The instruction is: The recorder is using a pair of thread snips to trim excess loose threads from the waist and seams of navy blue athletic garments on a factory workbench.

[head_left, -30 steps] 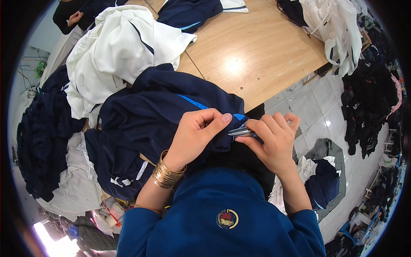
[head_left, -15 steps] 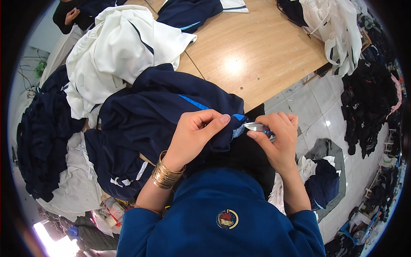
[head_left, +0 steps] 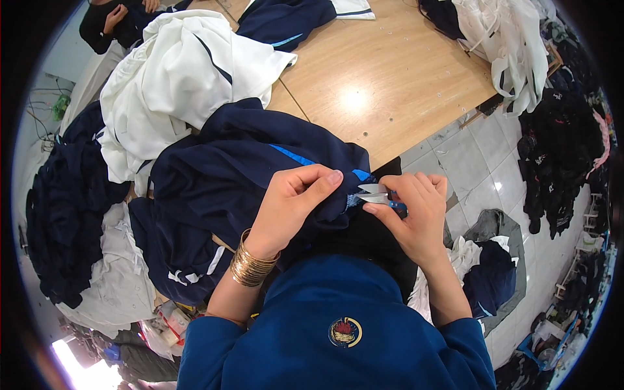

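Note:
A navy garment [head_left: 221, 156] with a bright blue stripe lies bunched over the table's near edge, its hem end raised toward me. Thumb and fingers of my left hand [head_left: 296, 201] pinch the cloth close to that end. In my right hand [head_left: 416, 211] I grip small thread snips [head_left: 374, 194] with silver blades and a blue handle. Their blades stand apart, the tips at the light blue frayed edge [head_left: 353, 199] of the cloth. Whether a thread lies between the blades is too small to tell.
A white garment [head_left: 172, 84] is heaped beyond the navy one on the wooden table [head_left: 390, 84]. More white clothes [head_left: 507, 45] hang at the far right corner. A grey sheet holding clothes [head_left: 513, 286] lies on the tiled floor. Another person's hand [head_left: 116, 18] shows far left.
The snips' blades have gone from closed together to spread apart. My right hand has shifted slightly left, and the left hand slightly left too, still pinching the cloth.

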The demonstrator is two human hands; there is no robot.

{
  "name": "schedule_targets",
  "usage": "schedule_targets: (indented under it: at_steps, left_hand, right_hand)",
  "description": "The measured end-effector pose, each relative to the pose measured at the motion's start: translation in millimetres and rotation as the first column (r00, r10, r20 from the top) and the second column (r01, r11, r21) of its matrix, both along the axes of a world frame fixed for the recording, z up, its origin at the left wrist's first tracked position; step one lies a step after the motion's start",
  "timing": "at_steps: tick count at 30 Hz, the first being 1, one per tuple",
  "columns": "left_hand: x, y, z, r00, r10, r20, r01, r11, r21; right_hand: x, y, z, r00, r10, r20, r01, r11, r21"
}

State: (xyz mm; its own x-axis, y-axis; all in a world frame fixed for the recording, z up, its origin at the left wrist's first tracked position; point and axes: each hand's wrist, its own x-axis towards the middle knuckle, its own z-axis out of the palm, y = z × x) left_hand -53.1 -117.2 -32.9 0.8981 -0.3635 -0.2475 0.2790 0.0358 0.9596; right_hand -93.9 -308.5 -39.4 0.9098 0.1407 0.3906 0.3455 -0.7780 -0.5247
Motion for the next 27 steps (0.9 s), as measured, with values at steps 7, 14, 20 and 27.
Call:
schedule_targets:
  at_steps: [7, 14, 20, 27]
  left_hand:
    - [-0.3, 1.2, 0.4, 1.0, 0.001, 0.007, -0.001, 1.0, -0.006]
    - [-0.7, 2.3, -0.1, 1.0, -0.002, 0.001, 0.002, 1.0, -0.024]
    - [-1.4, 3.4, -0.9, 1.0, 0.007, 0.013, -0.007, 1.0, -0.012]
    - [-2.6, 4.4, -1.7, 1.0, 0.018, 0.016, -0.017, 1.0, -0.016]
  right_hand:
    - [0.9, 3.9, 0.5, 0.999, -0.02, 0.033, 0.021, 1.0, -0.019]
    - [1.1, 5.0, -0.5, 0.999, -0.03, 0.015, 0.03, 0.999, 0.034]
    - [1.5, 6.2, -1.4, 0.998, -0.051, 0.045, 0.051, 0.999, 0.019]
    - [-0.7, 7.3, 2.8, 0.998, -0.06, 0.037, 0.06, 0.998, 0.002]
